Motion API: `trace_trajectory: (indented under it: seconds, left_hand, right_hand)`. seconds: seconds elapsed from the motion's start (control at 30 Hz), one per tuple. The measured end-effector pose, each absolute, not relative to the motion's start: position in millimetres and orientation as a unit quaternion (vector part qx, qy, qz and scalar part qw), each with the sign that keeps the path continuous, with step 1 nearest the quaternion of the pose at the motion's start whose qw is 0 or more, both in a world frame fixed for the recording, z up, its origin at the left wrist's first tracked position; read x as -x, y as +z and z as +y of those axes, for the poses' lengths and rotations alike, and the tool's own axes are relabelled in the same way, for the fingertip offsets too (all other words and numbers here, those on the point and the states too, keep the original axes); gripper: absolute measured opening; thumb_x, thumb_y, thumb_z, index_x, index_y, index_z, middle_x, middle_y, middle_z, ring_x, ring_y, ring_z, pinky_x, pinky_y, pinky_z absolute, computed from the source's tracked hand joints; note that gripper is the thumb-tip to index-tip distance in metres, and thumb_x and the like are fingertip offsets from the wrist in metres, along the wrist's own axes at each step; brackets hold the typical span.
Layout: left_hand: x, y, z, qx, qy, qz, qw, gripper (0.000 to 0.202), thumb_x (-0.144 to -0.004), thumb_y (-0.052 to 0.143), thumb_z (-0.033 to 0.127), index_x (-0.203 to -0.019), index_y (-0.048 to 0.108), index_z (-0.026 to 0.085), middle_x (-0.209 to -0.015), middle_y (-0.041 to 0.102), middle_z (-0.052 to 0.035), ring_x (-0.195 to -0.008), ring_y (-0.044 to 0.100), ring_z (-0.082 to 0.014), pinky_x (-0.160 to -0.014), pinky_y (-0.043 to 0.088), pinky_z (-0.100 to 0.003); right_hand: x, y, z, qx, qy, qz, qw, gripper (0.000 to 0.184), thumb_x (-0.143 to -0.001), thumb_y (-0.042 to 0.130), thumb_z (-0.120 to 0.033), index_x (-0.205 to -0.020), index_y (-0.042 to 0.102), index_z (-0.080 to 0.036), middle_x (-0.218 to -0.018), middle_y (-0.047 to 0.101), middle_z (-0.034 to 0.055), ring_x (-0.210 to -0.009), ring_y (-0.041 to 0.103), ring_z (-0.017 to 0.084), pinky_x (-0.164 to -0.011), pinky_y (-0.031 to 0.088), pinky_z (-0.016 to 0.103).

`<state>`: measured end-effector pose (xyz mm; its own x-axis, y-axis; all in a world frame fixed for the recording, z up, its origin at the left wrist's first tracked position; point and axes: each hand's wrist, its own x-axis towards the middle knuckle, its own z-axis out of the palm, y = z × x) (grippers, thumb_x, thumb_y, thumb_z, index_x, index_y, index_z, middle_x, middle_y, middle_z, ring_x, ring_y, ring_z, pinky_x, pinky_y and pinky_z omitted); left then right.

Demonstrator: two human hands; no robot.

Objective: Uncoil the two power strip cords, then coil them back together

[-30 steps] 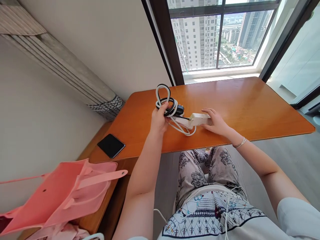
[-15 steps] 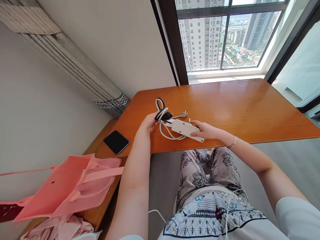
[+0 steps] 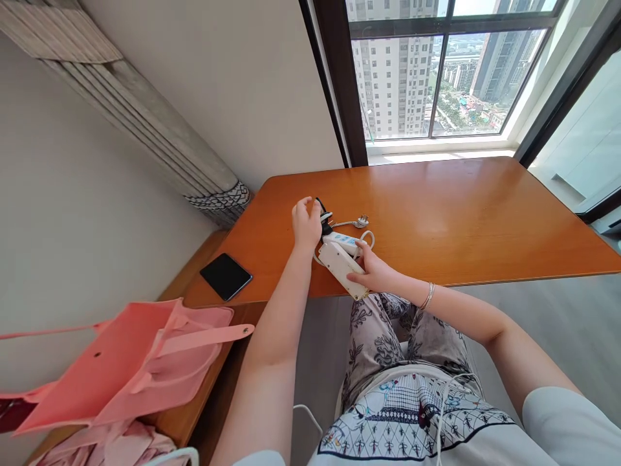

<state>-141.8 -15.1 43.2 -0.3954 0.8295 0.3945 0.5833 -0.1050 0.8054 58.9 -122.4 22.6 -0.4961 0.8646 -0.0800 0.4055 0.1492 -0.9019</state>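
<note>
A white power strip lies tilted over the table's front edge, back face up, with my right hand closed on its right side. Behind it a second white strip with blue-marked sockets shows, its far end near my right fingers. My left hand has its fingers curled at the bundle of black and white cord; the hand partly hides the bundle. A white loop of cable stands out by my right fingertips. Beyond them, a grey-white plug rests on the wood.
The brown wooden table reaches to the window. A black phone lies at its left corner. A pink bag stands on a lower wooden surface at left, above pink cloth. A gathered curtain hangs behind.
The power strip has turned more steeply and moved left, towards me. My left hand has rotated and risen beside the cords, and the socketed strip now shows. My right hand has shifted left.
</note>
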Motion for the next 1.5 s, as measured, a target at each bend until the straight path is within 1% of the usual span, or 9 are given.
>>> trace_trajectory:
  seconds: [0.1, 0.23, 0.37, 0.7, 0.8, 0.97, 1.17, 1.37, 1.5]
  left_hand:
    - [123.5, 47.2, -73.8, -0.692, 0.409, 0.584, 0.114, 0.046, -0.091, 0.058, 0.047, -0.13, 0.063, 0.023, -0.148, 0.054, -0.0152, -0.144, 0.049, -0.0322, -0.124, 0.035, -0.053]
    - [101.2, 36.2, -140.9, -0.783, 0.199, 0.581, 0.097, 0.082, -0.082, 0.067, 0.062, -0.154, 0.048, 0.028, -0.17, 0.029, -0.018, -0.158, 0.023, -0.0445, -0.123, 0.011, -0.074]
    - [78.9, 22.2, -157.0, -0.783, 0.13, 0.605, 0.068, 0.106, -0.075, 0.073, 0.068, -0.164, 0.033, 0.024, -0.174, 0.012, -0.0232, -0.16, 0.009, -0.0501, -0.121, 0.008, -0.078]
    - [82.9, 29.0, -101.2, -0.787, 0.085, 0.61, 0.041, 0.082, -0.089, 0.055, 0.033, -0.165, 0.029, 0.019, -0.163, 0.043, -0.0206, -0.154, 0.034, -0.0408, -0.123, -0.001, -0.076]
    - [118.8, 29.8, -73.5, -0.772, 0.087, 0.628, 0.034, 0.08, -0.088, 0.054, 0.029, -0.164, 0.032, 0.017, -0.158, 0.048, -0.0209, -0.149, 0.04, -0.0405, -0.125, 0.01, -0.073]
    - [188.3, 33.3, -38.2, -0.771, 0.055, 0.635, 0.0, 0.055, -0.087, 0.052, 0.023, -0.141, 0.066, 0.02, -0.138, 0.058, -0.0186, -0.13, 0.056, -0.0371, -0.117, 0.042, -0.05]
    - [233.9, 34.0, -24.0, -0.746, 0.049, 0.665, -0.007, 0.048, -0.093, 0.044, 0.023, -0.132, 0.073, 0.025, -0.146, 0.056, -0.0153, -0.134, 0.054, -0.0364, -0.109, 0.048, -0.049]
    - [229.7, 29.2, -19.4, -0.701, 0.139, 0.698, 0.038, 0.05, -0.09, 0.042, 0.021, -0.128, 0.074, 0.02, -0.148, 0.058, -0.0145, -0.14, 0.051, -0.0351, -0.12, 0.039, -0.05]
    - [200.0, 27.3, -23.3, -0.697, 0.175, 0.695, 0.004, 0.057, -0.096, 0.043, 0.04, -0.144, 0.06, 0.016, -0.155, 0.053, -0.018, -0.147, 0.043, -0.0387, -0.126, 0.022, -0.062]
  right_hand:
    - [-71.7, 26.9, -124.0, 0.438, 0.451, -0.741, 0.237, 0.085, -0.088, 0.072, -0.031, -0.158, 0.028, -0.014, -0.107, 0.064, 0.0077, -0.095, 0.064, 0.023, -0.092, 0.054, 0.042]
    - [-97.8, 32.2, -119.0, 0.447, 0.388, -0.771, 0.234, 0.064, -0.085, 0.074, -0.025, -0.144, 0.051, -0.017, -0.122, 0.064, 0.0121, -0.09, 0.065, 0.019, -0.092, 0.055, 0.041]
    - [-118.9, 31.8, -106.0, 0.453, 0.39, -0.76, 0.253, 0.041, -0.089, 0.07, -0.025, -0.128, 0.063, -0.016, -0.126, 0.064, 0.0135, -0.089, 0.067, 0.016, -0.095, 0.057, 0.04]
    - [-159.3, 48.0, -88.0, 0.506, 0.296, -0.779, 0.224, 0.044, -0.093, 0.068, -0.027, -0.135, 0.061, -0.016, -0.135, 0.061, 0.0146, -0.1, 0.071, 0.019, -0.099, 0.056, 0.038]
    - [-171.0, 47.3, -78.8, 0.516, 0.272, -0.787, 0.201, 0.045, -0.093, 0.068, -0.028, -0.136, 0.06, -0.016, -0.137, 0.06, 0.0154, -0.103, 0.072, 0.02, -0.1, 0.056, 0.038]
    - [-185.1, 40.0, -57.1, 0.534, 0.242, -0.791, 0.176, 0.047, -0.094, 0.069, -0.032, -0.137, 0.061, -0.016, -0.136, 0.062, 0.0167, -0.101, 0.073, 0.021, -0.102, 0.055, 0.038]
    - [-190.5, 28.1, -33.5, 0.558, 0.225, -0.776, 0.187, 0.042, -0.094, 0.066, -0.028, -0.133, 0.064, -0.014, -0.133, 0.065, 0.0166, -0.103, 0.072, 0.021, -0.104, 0.053, 0.037]
    - [-191.0, 12.1, -29.2, 0.556, 0.216, -0.771, 0.224, 0.029, -0.092, 0.068, -0.028, -0.119, 0.072, -0.017, -0.116, 0.074, 0.0105, -0.101, 0.07, 0.02, -0.097, 0.054, 0.034]
    - [-190.8, 9.1, -30.2, 0.549, 0.211, -0.777, 0.225, 0.027, -0.091, 0.069, -0.027, -0.116, 0.074, -0.017, -0.111, 0.075, 0.0097, -0.098, 0.069, 0.02, -0.094, 0.054, 0.034]
